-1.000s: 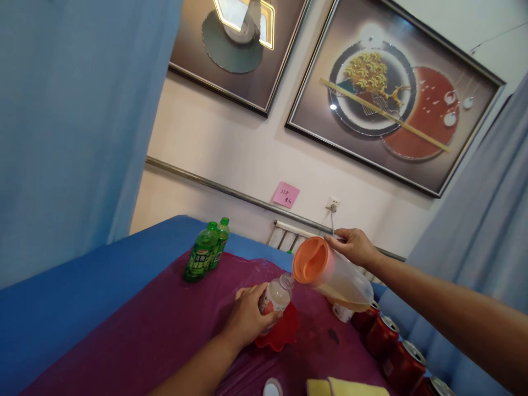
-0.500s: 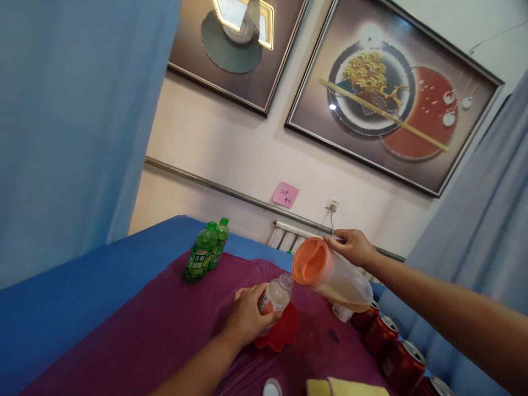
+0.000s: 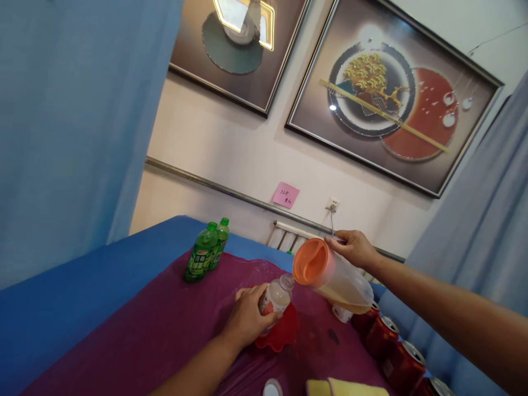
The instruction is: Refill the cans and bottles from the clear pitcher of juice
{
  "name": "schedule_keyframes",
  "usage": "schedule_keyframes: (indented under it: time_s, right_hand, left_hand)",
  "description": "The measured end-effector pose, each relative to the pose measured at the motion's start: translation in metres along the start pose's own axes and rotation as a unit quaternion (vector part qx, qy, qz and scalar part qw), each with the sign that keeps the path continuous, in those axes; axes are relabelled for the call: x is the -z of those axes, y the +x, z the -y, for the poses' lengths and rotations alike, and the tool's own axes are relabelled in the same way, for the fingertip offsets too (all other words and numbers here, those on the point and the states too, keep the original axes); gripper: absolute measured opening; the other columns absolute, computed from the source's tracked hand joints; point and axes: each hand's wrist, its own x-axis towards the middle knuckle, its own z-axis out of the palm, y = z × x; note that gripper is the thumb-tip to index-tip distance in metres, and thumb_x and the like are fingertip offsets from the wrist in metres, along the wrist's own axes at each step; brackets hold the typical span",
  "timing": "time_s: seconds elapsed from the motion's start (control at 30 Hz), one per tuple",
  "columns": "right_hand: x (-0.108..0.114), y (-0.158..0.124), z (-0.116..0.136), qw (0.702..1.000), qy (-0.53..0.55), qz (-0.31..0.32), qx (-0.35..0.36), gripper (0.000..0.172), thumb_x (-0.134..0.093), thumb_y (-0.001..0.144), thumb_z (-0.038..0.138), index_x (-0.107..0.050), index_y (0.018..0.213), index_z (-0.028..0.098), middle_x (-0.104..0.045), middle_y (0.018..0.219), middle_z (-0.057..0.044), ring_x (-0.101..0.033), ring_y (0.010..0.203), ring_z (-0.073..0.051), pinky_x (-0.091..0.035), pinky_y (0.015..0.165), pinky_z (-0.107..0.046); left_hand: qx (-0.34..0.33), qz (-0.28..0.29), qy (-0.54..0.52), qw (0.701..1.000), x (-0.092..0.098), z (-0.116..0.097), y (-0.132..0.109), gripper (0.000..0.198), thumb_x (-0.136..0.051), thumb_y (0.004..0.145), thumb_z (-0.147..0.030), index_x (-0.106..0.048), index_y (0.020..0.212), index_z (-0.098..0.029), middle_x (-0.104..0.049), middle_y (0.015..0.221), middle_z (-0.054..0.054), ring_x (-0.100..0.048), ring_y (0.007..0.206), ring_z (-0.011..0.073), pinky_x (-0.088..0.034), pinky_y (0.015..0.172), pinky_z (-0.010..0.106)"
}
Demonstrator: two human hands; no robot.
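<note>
My left hand (image 3: 249, 316) is wrapped round a clear bottle (image 3: 275, 298) with a pinkish label, its mouth uncapped. The bottle leans over a red scalloped mat (image 3: 284, 331). In my right hand (image 3: 353, 247) is the handle of a translucent pitcher (image 3: 344, 283), tipped on its side. Its orange lid (image 3: 311, 262) is close beside the bottle's mouth. Pale yellowish liquid lies along the pitcher's lower side. Whether any liquid is flowing between them I cannot make out.
Two green bottles (image 3: 201, 253) stand at the back left on the purple cover (image 3: 177, 330). Several red cans (image 3: 381, 334) line the right edge, near a white container (image 3: 342, 312). A yellow cloth (image 3: 350, 388) and a white cap (image 3: 271, 388) lie at the front.
</note>
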Motion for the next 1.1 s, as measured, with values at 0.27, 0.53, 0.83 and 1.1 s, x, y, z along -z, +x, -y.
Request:
schedule_keyframes:
  time_s: [0.27,0.53,0.83,1.1]
  right_hand:
    - [0.0011,0.0002,0.0015,1.000,-0.008,0.000,0.005,0.064,-0.049,0.080,0.079,-0.030,0.053,0.024,-0.025,0.050,0.006,-0.026,0.049,-0.010,-0.019,0.045,-0.026]
    - [0.0004,-0.0003,0.0004,1.000,-0.012,-0.009,0.012,0.063,-0.049,0.081,0.078,-0.029,0.053,0.024,-0.025,0.051,0.006,-0.025,0.050,-0.010,-0.018,0.047,-0.027]
    - [0.0009,-0.0016,-0.0003,1.000,-0.021,-0.002,0.007,0.059,-0.050,0.081,0.071,-0.028,0.054,0.024,-0.024,0.052,0.006,-0.024,0.050,-0.010,-0.019,0.048,-0.027]
    - [-0.0001,-0.0030,0.0004,1.000,-0.012,0.002,-0.007,0.057,-0.051,0.080,0.071,-0.028,0.055,0.024,-0.024,0.052,0.006,-0.025,0.050,-0.010,-0.019,0.047,-0.026]
  left_hand:
    - [0.004,0.007,0.005,1.000,0.0007,0.0003,-0.0002,0.056,-0.084,0.067,-0.037,-0.066,0.119,-0.028,-0.074,0.121,0.004,-0.064,0.113,0.0255,-0.034,0.105,0.038]
    - [-0.003,-0.001,0.004,1.000,0.0001,-0.0010,-0.0006,0.053,-0.084,0.068,-0.035,-0.067,0.118,-0.027,-0.075,0.116,0.003,-0.065,0.109,0.0248,-0.035,0.103,0.038]
    - [-0.002,-0.001,-0.001,1.000,-0.0006,0.0001,-0.0013,0.057,-0.084,0.067,-0.035,-0.066,0.120,-0.025,-0.075,0.119,0.004,-0.065,0.111,0.0262,-0.035,0.103,0.039]
    - [-0.004,-0.004,-0.004,1.000,-0.0006,0.0003,-0.0007,0.058,-0.084,0.067,-0.034,-0.065,0.120,-0.024,-0.075,0.118,0.005,-0.065,0.110,0.0255,-0.034,0.102,0.038]
